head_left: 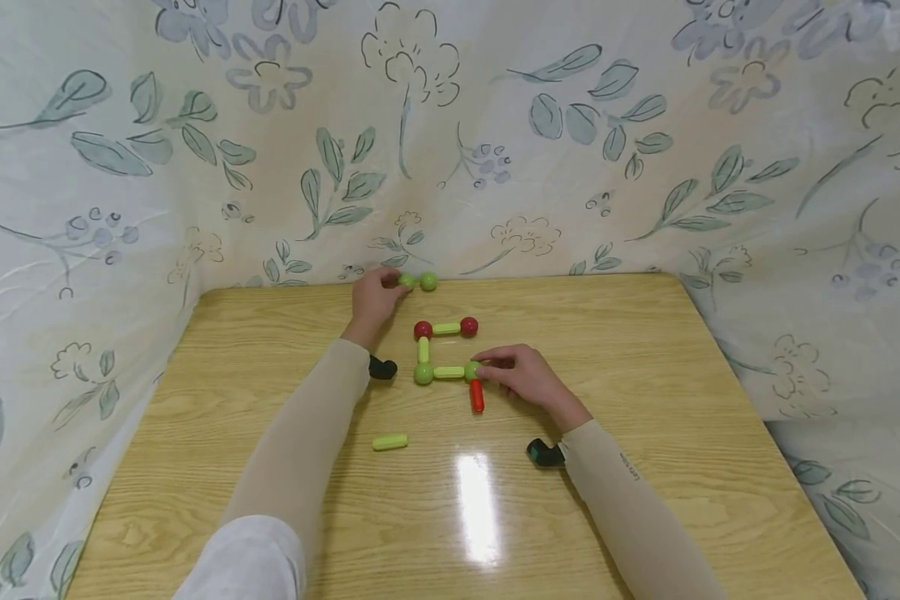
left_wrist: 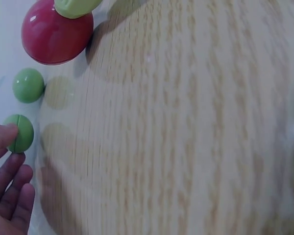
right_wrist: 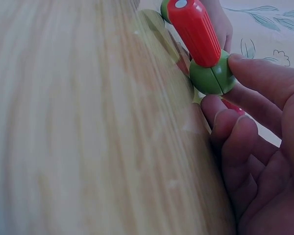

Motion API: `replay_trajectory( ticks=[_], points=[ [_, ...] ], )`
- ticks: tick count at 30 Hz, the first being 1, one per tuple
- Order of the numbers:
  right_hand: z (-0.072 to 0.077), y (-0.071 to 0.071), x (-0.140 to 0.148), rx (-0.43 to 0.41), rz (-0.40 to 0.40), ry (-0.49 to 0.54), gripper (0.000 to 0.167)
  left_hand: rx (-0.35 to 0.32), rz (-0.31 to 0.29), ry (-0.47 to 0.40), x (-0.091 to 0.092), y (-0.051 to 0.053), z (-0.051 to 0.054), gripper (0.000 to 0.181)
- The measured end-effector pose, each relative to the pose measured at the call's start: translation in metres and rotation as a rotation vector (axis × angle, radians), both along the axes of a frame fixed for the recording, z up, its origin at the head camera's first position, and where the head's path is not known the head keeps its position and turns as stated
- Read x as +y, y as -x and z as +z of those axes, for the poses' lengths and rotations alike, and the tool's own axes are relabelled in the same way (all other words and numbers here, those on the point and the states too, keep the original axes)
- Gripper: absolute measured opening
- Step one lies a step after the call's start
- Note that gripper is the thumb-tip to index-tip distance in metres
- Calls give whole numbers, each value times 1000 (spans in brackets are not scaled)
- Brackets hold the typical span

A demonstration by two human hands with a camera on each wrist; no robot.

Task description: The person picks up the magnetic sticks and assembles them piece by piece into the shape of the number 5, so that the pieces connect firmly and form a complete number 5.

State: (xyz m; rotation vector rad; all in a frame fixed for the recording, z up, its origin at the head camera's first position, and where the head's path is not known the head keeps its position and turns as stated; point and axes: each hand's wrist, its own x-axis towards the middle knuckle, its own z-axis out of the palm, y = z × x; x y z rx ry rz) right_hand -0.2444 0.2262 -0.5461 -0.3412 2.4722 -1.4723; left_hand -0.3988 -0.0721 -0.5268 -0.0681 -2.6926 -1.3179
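Note:
At the table's back edge my left hand point(head_left: 376, 298) pinches a green ball point(left_wrist: 22, 133) between thumb and fingers. A second green ball point(head_left: 428, 282) sits just right of it. Nearer me, my right hand point(head_left: 523, 375) pinches the green ball point(right_wrist: 213, 74) at the front right corner of a joined figure. From that ball a red rod point(head_left: 477, 397) points toward me. A yellow-green rod point(head_left: 449, 372) links it to another green ball point(head_left: 423, 372). More yellow-green rods run up to one red ball point(head_left: 423, 330) and across to another red ball point(head_left: 468, 327).
A loose yellow-green rod point(head_left: 390, 442) lies on the wooden table point(head_left: 232, 467), left of the front middle. Flowered cloth point(head_left: 450, 167) hangs behind the table and at both sides. Each wrist wears a small black camera.

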Motion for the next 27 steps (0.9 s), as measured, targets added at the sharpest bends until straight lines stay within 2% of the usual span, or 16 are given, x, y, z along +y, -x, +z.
replay_trajectory(
  ticks=[8, 19, 27],
  points=[
    [1, 5, 2, 11, 13, -10, 32, 6, -15, -22, -7, -5, 5, 34],
    [0, 11, 4, -5, 13, -9, 31, -5, -62, -95, -19, -9, 1, 32],
    [-2, 16, 7, -1, 19, -7, 31, 13, -84, -118, -24, -25, 11, 29]
  ],
)
